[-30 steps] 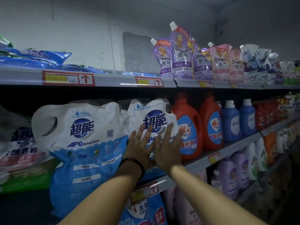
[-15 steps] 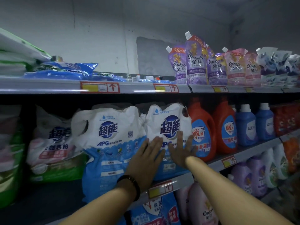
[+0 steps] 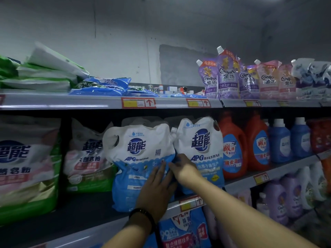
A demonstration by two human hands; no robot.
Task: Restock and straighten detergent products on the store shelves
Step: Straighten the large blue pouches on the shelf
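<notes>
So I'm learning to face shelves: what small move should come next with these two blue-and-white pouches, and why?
Probably push the left pouch back and upright. It leans over the shelf edge, while the right pouch stands straighter. The left hand lies flat on it; the right hand sits between the two.

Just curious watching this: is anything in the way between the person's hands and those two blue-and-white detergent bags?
Nothing visible. The left hand lies flat on the left bag, and the right hand reaches into the gap beside the right bag.
</notes>
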